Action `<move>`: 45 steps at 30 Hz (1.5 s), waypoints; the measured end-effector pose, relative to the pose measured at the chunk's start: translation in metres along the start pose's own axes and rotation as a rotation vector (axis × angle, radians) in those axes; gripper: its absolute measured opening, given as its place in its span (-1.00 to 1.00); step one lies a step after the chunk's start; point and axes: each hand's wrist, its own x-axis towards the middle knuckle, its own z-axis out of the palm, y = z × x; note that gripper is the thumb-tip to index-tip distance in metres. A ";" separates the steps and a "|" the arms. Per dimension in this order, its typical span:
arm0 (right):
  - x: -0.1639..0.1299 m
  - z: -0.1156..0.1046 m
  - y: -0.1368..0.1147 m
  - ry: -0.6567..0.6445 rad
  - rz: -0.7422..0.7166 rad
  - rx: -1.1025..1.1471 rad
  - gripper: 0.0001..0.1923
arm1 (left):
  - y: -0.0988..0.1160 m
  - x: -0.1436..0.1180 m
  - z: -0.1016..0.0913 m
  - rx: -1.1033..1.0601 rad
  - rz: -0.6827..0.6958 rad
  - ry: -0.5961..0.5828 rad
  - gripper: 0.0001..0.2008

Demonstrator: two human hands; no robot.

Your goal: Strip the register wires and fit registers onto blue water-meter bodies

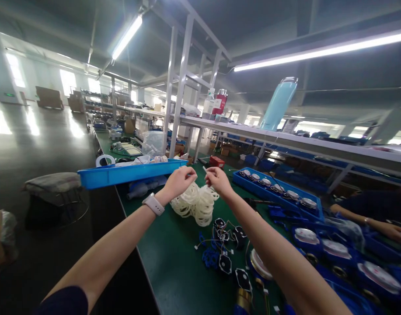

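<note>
My left hand (179, 181), with a pale watch on the wrist, is closed in a pinch over the pile; whatever is in its fingertips is too small or hidden to make out. Facing it, my right hand (217, 181) is closed on a small white strip (204, 169) that sticks up from the fingers. Just below both hands lies a heap of cream-white rings (202, 212) on the green tabletop (164, 267). Nearer to me are black-and-white modules with wires (224, 264) and small blue plastic parts (210, 258).
A blue tray (131, 173) overhangs the table's left edge. On the right, another blue tray (275, 188) holds round meter parts, with several blue meters (336, 249) nearer. A shelf (285, 139) carries a light-blue bottle (280, 104). A co-worker's arm (380, 227) shows at far right.
</note>
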 end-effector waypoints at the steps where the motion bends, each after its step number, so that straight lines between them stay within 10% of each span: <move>1: -0.005 0.008 0.003 -0.068 0.027 0.008 -0.93 | 0.003 -0.003 0.004 0.004 0.016 -0.022 -0.87; 9: -0.049 0.017 0.011 -0.516 0.097 0.051 -0.75 | 0.002 -0.016 0.014 -0.139 -0.040 -0.133 -0.89; 17: -0.063 -0.007 0.022 -0.617 0.041 -0.125 -0.68 | -0.032 -0.049 0.057 -0.592 -0.382 -0.440 -0.59; 26: -0.080 0.002 0.028 -0.303 -0.261 -0.619 -0.94 | -0.034 -0.059 0.061 -0.814 -0.598 -0.625 -0.75; 32: -0.081 0.000 0.036 -0.265 -0.331 -0.585 -0.92 | -0.032 -0.058 0.061 -0.640 -0.533 -0.550 -0.76; 40: -0.129 -0.050 0.083 -0.218 -0.167 -0.377 -0.65 | -0.091 -0.097 0.028 -0.316 -0.615 -0.261 -0.78; 45: -0.126 -0.029 0.081 -0.175 0.037 -0.109 -0.50 | -0.060 -0.098 0.043 -0.573 -0.600 -0.247 -0.79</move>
